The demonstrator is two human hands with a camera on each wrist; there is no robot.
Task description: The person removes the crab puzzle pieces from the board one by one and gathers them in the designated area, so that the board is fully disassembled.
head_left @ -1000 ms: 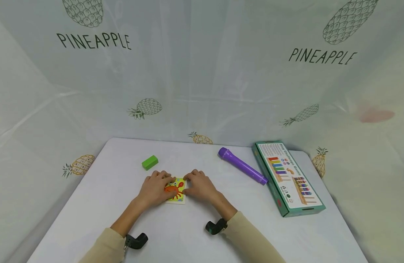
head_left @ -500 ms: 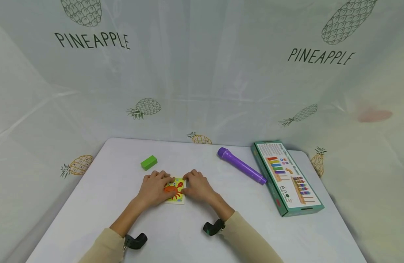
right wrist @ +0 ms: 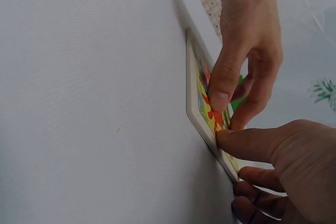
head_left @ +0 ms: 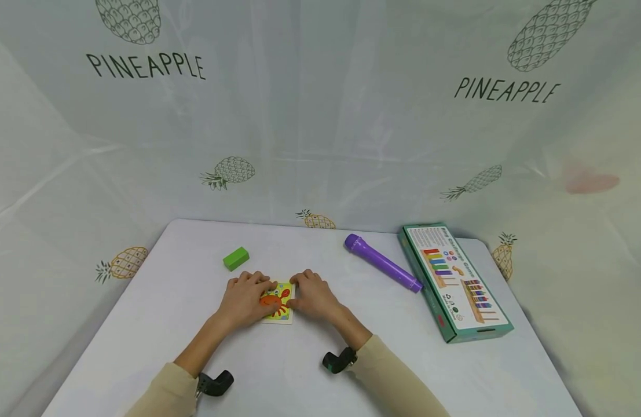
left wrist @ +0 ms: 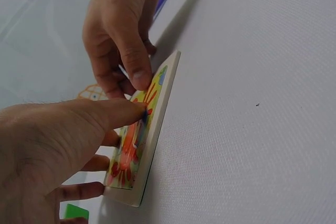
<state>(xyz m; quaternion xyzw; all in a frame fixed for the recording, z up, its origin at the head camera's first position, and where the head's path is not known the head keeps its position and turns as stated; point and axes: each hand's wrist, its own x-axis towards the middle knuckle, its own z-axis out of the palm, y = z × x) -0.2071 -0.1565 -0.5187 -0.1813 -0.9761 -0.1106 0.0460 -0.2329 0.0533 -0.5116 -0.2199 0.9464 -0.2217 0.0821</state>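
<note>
A small square crab puzzle [head_left: 282,295] with a yellow picture and pale frame lies flat on the white table, between both hands. My left hand [head_left: 244,298] holds it from the left, its thumb on the crab picture and its fingers at the far edge. From the right, my right hand [head_left: 317,296] grips the edge, thumb at the near part and index finger by the far corner. In the left wrist view the two thumbs nearly meet over the puzzle [left wrist: 128,156]. The right wrist view shows the frame [right wrist: 193,100] resting on the table; part of the picture is hidden by fingers.
Beyond the left hand lies a green block [head_left: 236,258]. A purple tube with a wider head [head_left: 383,263] lies at the back right, its lower end beside a green-sided game box [head_left: 458,284]. A pineapple-print sheet [head_left: 330,116] hangs behind the table.
</note>
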